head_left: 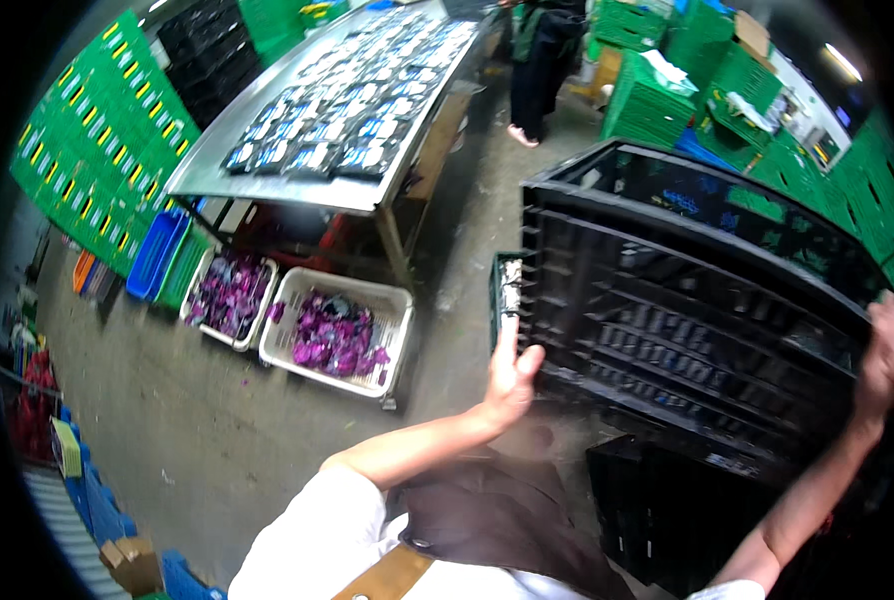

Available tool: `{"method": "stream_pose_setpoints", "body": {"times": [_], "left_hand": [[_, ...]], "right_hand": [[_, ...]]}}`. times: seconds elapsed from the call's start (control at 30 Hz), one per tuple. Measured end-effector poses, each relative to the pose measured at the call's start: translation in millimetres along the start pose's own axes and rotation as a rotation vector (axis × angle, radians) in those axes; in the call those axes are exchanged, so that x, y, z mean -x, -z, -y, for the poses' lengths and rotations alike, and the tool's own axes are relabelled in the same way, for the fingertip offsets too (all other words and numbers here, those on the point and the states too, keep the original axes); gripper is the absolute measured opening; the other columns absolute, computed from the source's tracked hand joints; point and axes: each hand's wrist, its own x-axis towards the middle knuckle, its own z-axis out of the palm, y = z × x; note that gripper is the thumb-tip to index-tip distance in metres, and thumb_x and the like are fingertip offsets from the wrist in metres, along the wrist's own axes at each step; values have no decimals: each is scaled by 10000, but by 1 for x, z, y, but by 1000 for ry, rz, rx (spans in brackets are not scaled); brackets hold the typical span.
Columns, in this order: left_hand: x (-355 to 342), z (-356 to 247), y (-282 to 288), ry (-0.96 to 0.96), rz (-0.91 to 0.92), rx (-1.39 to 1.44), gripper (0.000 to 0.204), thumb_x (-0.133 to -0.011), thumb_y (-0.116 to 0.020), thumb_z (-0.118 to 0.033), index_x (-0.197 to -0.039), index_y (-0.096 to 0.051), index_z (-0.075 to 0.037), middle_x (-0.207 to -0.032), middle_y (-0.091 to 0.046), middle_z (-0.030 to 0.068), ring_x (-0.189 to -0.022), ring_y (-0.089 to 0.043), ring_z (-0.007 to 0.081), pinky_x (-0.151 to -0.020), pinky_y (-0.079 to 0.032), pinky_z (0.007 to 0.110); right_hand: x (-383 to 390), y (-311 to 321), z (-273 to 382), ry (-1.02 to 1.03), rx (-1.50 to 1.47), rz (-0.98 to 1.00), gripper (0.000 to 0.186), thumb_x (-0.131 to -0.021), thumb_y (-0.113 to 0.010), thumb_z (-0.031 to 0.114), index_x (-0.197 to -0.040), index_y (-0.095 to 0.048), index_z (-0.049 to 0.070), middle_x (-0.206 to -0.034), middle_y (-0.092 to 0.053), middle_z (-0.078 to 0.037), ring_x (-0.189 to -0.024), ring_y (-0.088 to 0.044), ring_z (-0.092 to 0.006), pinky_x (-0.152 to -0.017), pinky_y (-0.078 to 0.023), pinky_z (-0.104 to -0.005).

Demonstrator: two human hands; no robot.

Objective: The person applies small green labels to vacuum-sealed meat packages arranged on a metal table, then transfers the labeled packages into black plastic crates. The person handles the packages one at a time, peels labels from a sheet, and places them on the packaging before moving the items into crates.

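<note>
A large black plastic crate [667,300] is held up in front of me, tilted, its ribbed side facing me. At its left end is my left hand [512,385], thumb up against the ribs and some fingers hidden behind the end. My right hand [882,360] grips the crate's right end near the top rim. Part of the crate's inside shows past the rim, with small bluish marks on the far wall. Below it, in shadow, stands another black crate [637,500].
A metal table [202,170] covered with rows of dark packets stands ahead left. Two white crates [403,345] of purple scraps sit on the floor beside it. Green crates [97,150] are stacked left and right. Another person [542,70] stands beyond the table.
</note>
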Motion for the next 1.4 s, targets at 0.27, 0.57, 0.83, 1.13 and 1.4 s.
{"method": "stream_pose_setpoints", "body": {"times": [0.27, 0.57, 0.83, 1.13, 1.4], "left_hand": [[96, 16, 171, 440, -563, -493, 433, -929, -503, -326, -1174, -483, 31, -1056, -597, 150, -992, -539, 239, -882, -426, 363], [243, -12, 261, 449, -1498, -794, 277, -987, -475, -242, -982, -508, 33, -841, -541, 65, -775, -452, 152, -723, -413, 293], [291, -6, 309, 651, -1932, -1097, 629, -978, -460, -435, -1135, -494, 173, -1056, -574, 312, -941, -534, 374, -903, -400, 401], [279, 159, 381, 668, -2077, -550, 599, -995, -400, -472, -1210, -491, 79, -1154, -554, 211, -1024, -524, 290, -898, -431, 390], [177, 228, 446, 89, -2100, 1227, 947, -828, -429, -740, -1467, -234, -69, -1419, -358, 194, -1249, -401, 368, -935, -430, 558]], "right_hand": [[-41, -215, 233, -151, -791, 359, 406, -868, -635, 206, -488, -539, 99, -456, -478, -86, -376, -457, -238, -409, -341, -362], [-75, -295, 515, 555, -1431, 1073, 703, -830, -432, 706, -815, -653, 39, -647, -628, -175, -669, -655, -329, -639, -507, -415], [-104, -309, 713, 719, -1845, 628, 674, -786, -480, 722, -646, -623, 78, -482, -525, -124, -512, -585, -323, -519, -465, -406], [-151, -313, 850, 1111, -1706, 381, 592, -752, -568, 652, -607, -588, 79, -543, -585, -87, -630, -631, -268, -591, -483, -380], [31, -406, 865, 1433, -1027, 1107, 275, -782, -665, 336, -871, -677, 76, -868, -694, -96, -986, -619, -268, -870, -449, -385]]}}
